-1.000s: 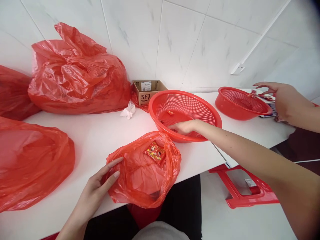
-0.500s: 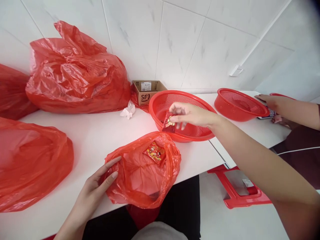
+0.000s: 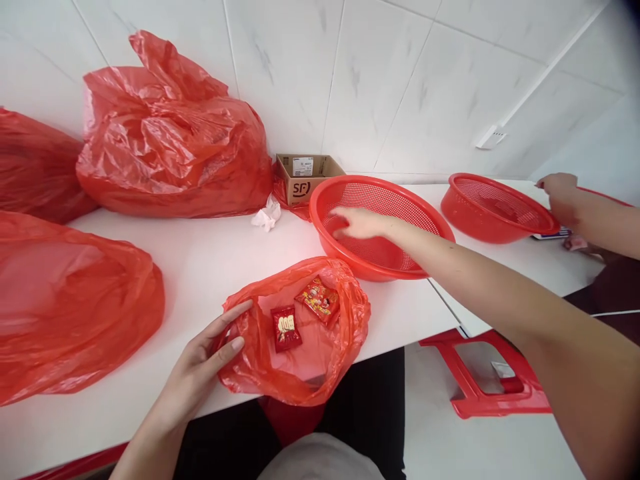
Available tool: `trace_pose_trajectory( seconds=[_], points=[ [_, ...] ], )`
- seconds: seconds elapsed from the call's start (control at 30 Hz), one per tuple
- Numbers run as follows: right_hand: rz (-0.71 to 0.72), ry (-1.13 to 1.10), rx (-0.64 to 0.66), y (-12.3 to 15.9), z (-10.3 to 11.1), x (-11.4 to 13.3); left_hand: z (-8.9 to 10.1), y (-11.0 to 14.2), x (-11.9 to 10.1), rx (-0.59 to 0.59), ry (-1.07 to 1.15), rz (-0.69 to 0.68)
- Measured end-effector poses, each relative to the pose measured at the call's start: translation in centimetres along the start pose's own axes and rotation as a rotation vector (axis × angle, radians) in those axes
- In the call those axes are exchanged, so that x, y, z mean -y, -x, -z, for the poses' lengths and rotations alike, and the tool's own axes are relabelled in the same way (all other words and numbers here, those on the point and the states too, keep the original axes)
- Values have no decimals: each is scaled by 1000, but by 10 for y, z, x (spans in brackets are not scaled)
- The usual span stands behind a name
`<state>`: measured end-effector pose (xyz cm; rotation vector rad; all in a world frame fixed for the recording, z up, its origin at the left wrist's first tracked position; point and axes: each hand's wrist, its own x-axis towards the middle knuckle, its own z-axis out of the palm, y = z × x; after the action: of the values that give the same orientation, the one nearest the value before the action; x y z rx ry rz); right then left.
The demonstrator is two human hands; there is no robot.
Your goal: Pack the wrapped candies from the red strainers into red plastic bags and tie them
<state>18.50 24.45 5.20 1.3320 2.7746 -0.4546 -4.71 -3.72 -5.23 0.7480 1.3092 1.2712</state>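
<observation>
A second red packet [image 3: 285, 329] now lies in the open red bag [image 3: 300, 393], lower centre of frame, next to the patterned packet [image 3: 320, 300] that was there before; half a sec ago it was in the R hand [image 3: 357, 223]. That hand is back inside the big red basket [image 3: 383, 267], fingers loosely curled (can't tell if anything's in them), so the packet's transfer looks done. The L hand [image 3: 203, 360] has thumb and fingers apart, touching the bag's rim at its left side, on the white tabletop [image 3: 205, 257].
</observation>
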Motion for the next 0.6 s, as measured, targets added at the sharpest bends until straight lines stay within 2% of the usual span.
trace_pose_trajectory(
  seconds=[0.07,0.1,0.2,0.33,0.4,0.47,0.53,0.6],
  points=[
    [34,103,173,-5,-10,-7,1,-2,1,7,-13,-8],
    [39,124,202,-5,-15,-8,2,-2,1,12,-22,-14],
    [31,118,208,-3,-23,-5,4,-3,2,25,-40,-14],
    [46,110,188,-1,-6,-6,3,-3,0,27,-19,7],
    [73,-6,103,6,9,-4,3,-3,-1,25,-21,-5],
    [127,-274,88,20,20,4,2,-3,-1,32,-27,-22],
    [195,-534,215,37,25,19,2,-4,-1,43,-24,-29],
    [253,-601,397,53,23,38,3,-4,-1,46,-21,-30]
  ],
)
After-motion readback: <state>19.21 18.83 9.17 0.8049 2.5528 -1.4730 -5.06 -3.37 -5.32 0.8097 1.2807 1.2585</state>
